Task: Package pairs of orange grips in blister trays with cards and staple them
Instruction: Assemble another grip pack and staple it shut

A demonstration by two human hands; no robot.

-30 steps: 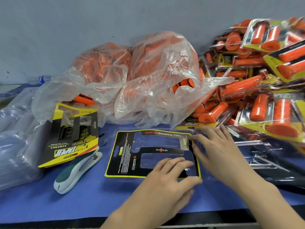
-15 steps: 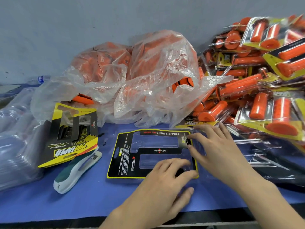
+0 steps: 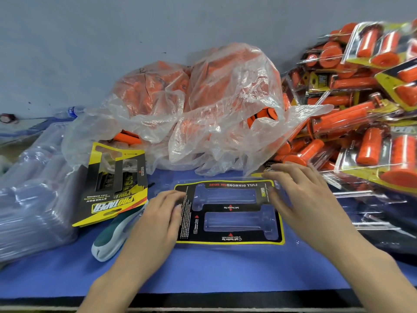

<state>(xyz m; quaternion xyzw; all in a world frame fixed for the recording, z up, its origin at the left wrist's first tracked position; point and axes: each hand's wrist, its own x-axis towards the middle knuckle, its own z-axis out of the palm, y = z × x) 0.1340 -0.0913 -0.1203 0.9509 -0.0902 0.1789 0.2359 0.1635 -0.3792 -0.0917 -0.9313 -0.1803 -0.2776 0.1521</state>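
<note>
Centrally, on the blue mat (image 3: pixel 203 274), a black card (image 3: pixel 228 207) with a yellow border lies flat, print upside down to the camera ("FULL DIAMOND" reads along its far edge). A clear blister tray (image 3: pixel 239 222) sits with it, its two long cavities showing through the card's two cut-outs; whether the tray is over or under the card I cannot tell. The left hand (image 3: pixel 155 220) rests palm down at the card's left end, fingers (image 3: pixel 173 197) nearly straight and together, tips touching the card edge, nothing grasped. The right hand (image 3: pixel 309 199) is at the far right corner, fingers spread and only lightly bent, tips on the corner of card and tray, thumb (image 3: pixel 276 195) laid against the right edge; a press, not a pinch. To the left of the left hand, a green-and-white stapler (image 3: pixel 112 236) lies on the mat, partly under a leaning stack of cards (image 3: pixel 117 188) in yellow and black. Further left, a stack of clear trays (image 3: pixel 33 199). Behind the card, a crumpled plastic bag (image 3: pixel 214 98) holds loose orange grips (image 3: pixel 264 115), one banded black and showing at a gap. At right, a heap of finished packs (image 3: pixel 365 123), orange grips in pairs under clear plastic on yellow cards, reaching down to just beside the right hand. A bottle (image 3: pixel 73 110) lies at the back left against the grey wall (image 3: pixel 158 30).
</note>
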